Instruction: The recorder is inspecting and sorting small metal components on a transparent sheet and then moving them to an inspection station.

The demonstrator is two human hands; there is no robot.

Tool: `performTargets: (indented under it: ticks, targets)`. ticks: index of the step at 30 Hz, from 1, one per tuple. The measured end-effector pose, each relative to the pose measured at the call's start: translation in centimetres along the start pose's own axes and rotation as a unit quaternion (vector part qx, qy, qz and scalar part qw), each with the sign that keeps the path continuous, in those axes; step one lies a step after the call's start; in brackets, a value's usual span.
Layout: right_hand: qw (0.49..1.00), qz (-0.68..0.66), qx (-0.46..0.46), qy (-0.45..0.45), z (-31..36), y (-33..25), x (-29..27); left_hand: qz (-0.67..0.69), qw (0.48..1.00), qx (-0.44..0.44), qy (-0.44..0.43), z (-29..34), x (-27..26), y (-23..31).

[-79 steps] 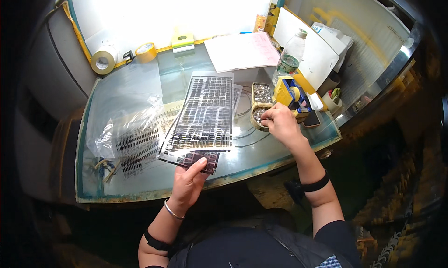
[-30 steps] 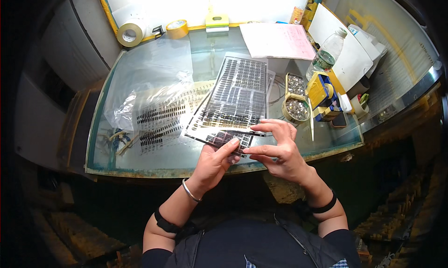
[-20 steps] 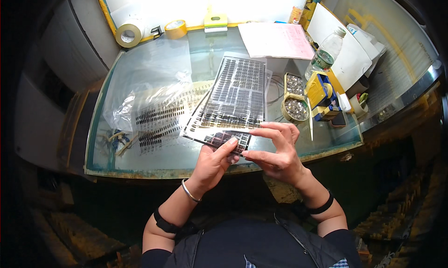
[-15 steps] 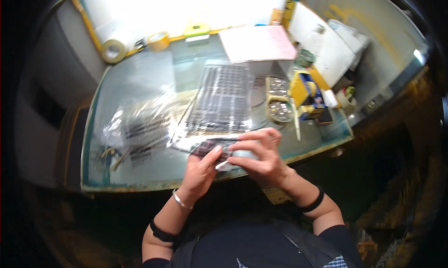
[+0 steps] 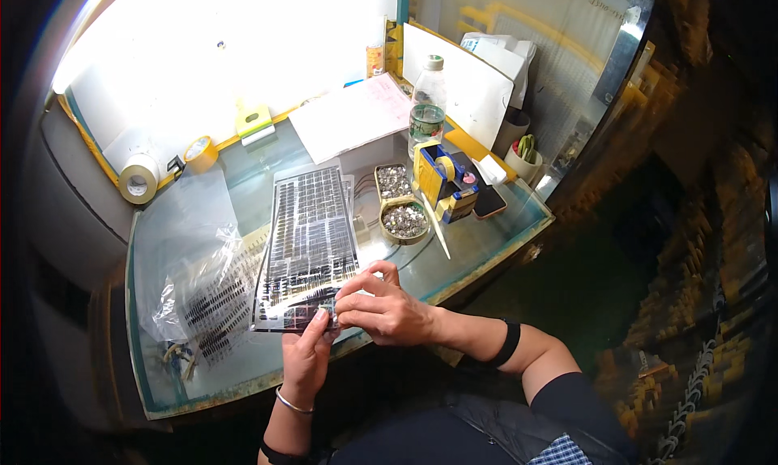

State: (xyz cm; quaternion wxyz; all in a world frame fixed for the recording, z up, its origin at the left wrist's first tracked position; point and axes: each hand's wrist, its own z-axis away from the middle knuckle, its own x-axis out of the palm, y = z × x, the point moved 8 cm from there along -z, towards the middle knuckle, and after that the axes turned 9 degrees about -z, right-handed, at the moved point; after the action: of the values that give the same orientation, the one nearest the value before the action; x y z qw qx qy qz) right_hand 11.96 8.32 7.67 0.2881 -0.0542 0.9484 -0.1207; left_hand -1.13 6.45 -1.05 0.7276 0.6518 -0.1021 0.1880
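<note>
A dark sheet point(image 5: 312, 222) patterned with rows of small black rectangles lies sloping over the glass tabletop, its near edge lifted at the front. My left hand point(image 5: 306, 366) grips that near edge, thumb on top. Beside the thumb, at the sheet's near right corner, my right hand point(image 5: 387, 309) has its fingers drawn together in a pinch. Whatever sits between those fingertips is too small and covered to make out. To the left, clear plastic film point(image 5: 182, 295) and printed strips point(image 5: 227, 307) with dark marks lie flat.
Two small tins of tiny pieces point(image 5: 403, 222) stand right of the sheet, near a white stick point(image 5: 438, 230), a blue-yellow tape dispenser point(image 5: 446, 181), a phone point(image 5: 490, 202) and a bottle point(image 5: 427, 113). Tape rolls point(image 5: 139, 181) and a pink-white paper point(image 5: 352, 118) are at the back.
The whole view has swung, shifting the table and its things leftward in the picture. My right fingers, spread wider before, are now closer together at the sheet's corner; my left hand keeps its grip.
</note>
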Motion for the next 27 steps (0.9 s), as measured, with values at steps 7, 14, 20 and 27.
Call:
performTargets:
  ticks: [7, 14, 20, 27]
  targets:
    - [0.99, 0.039, 0.11, -0.077, -0.2, 1.9, -1.9, 0.039, 0.999, 0.004, 0.02, 0.0, 0.2, 0.8]
    - [0.868, 0.215, 0.441, 0.071, 3.2, 12.6, -20.1, 0.015, 1.0, 0.001, 0.015, 0.1, 0.3, 0.7]
    - [0.772, 0.192, 0.6, -0.085, 5.1, 16.0, -19.7, 0.022, 1.0, 0.01, 0.018, 0.0, 0.1, 0.6]
    - [0.802, 0.257, 0.538, -0.044, 3.3, 15.6, -18.9, 0.019, 1.0, 0.009, 0.015, 0.2, 0.0, 0.8]
